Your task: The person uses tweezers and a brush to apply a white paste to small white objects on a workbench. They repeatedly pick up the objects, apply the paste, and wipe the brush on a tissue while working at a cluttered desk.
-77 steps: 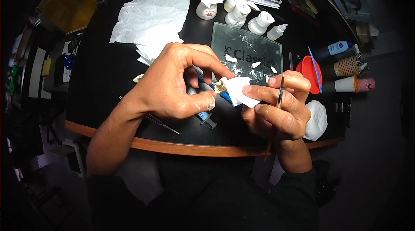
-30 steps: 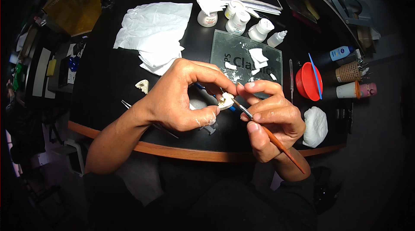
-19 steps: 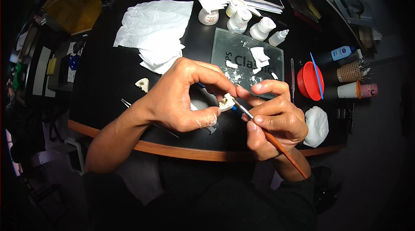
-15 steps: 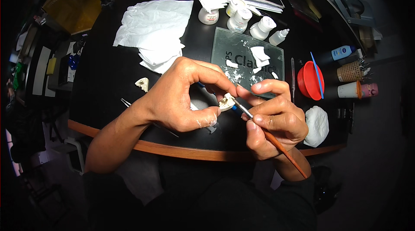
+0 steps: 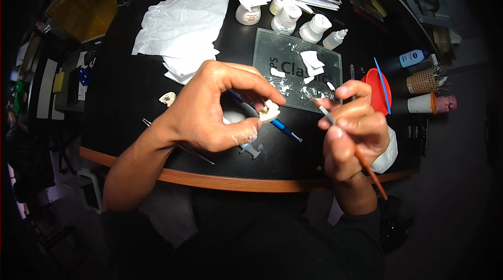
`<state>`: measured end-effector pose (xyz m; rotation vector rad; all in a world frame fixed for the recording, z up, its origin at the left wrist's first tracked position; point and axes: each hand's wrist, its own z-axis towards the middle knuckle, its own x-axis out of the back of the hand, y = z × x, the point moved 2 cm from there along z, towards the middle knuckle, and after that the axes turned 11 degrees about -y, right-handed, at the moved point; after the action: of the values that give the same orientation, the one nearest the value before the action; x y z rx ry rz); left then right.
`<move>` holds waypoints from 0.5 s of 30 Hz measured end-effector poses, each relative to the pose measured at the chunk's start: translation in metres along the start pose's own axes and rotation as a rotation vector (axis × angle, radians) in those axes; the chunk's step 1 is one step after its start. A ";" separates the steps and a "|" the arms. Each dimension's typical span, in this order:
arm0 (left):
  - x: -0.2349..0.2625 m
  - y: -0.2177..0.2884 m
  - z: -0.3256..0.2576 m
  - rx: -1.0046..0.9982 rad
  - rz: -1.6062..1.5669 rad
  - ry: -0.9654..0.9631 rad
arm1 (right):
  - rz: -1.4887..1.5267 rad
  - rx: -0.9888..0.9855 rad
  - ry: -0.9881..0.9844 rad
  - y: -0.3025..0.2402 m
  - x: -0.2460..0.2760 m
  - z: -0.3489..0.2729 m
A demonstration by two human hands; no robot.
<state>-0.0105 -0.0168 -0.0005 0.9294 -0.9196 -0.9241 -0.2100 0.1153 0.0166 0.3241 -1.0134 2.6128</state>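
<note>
Between its thumb and fingertips, my left hand [image 5: 201, 109] pinches a small cream dental model [image 5: 269, 114]. My right hand [image 5: 356, 136] grips a fine brush [image 5: 369, 171] with a brown wooden handle; its tip points up and left, apart from the model. Beyond both hands lies a glass slab [image 5: 263, 44] with white smears, crumbs and folded white tissue [image 5: 313, 62] on it. A blue pen-shaped tool [image 5: 284, 131] and a syringe [image 5: 250, 150] lie under and beside my left hand, partly hidden. Another cream model piece [image 5: 167, 99] rests left of that hand.
White jars [image 5: 286, 20] and a dropper bottle [image 5: 335, 39] stand behind the slab. White tissues [image 5: 181, 25] lie at the far left. To the right are a red bowl [image 5: 376, 91], a blue stick [image 5: 382, 83] and a white lump [image 5: 389, 151]. Wooden edging [image 5: 236, 182] borders the near side.
My right hand has drawn the brush away from the model to the right. My left hand, still pinching the model, has shifted slightly left. The blue tool shows more now.
</note>
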 end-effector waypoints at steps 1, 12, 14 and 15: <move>0.003 -0.001 -0.001 0.042 0.005 0.011 | -0.031 -0.055 0.021 0.007 0.011 -0.004; 0.021 0.003 -0.005 0.123 0.061 0.123 | -0.255 -0.480 -0.030 0.047 -0.007 -0.030; 0.022 0.003 -0.006 0.111 0.072 0.129 | -0.278 -0.441 -0.054 0.053 -0.015 -0.027; 0.022 0.002 -0.005 0.113 0.069 0.129 | -0.298 -0.423 -0.057 0.054 -0.018 -0.024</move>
<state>0.0018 -0.0348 0.0046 1.0354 -0.8951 -0.7508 -0.2158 0.0908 -0.0394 0.4088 -1.3825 2.0752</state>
